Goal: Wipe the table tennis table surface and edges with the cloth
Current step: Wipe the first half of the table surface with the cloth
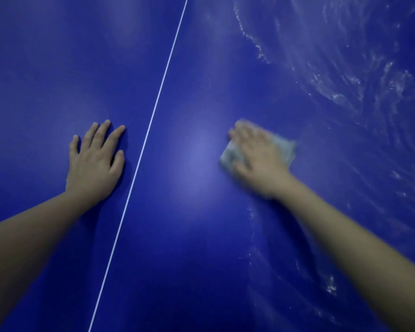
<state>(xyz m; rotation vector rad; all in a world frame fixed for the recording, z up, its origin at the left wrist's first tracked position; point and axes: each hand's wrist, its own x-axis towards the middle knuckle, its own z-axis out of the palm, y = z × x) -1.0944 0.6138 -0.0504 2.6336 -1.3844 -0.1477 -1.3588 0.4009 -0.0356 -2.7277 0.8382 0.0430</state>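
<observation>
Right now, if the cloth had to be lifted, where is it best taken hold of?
Probably the loose edge of the cloth sticking out beyond the right hand, pinched from the right side. It lies flat on the table under the palm, so only that exposed edge gives fingers something to grip.

No text, label, brand, number or sign is legible anywhere on the blue bench (58, 68) or the cloth (228, 154).

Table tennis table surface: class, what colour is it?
The surface is deep blue, with a thin white line; head view.
</observation>
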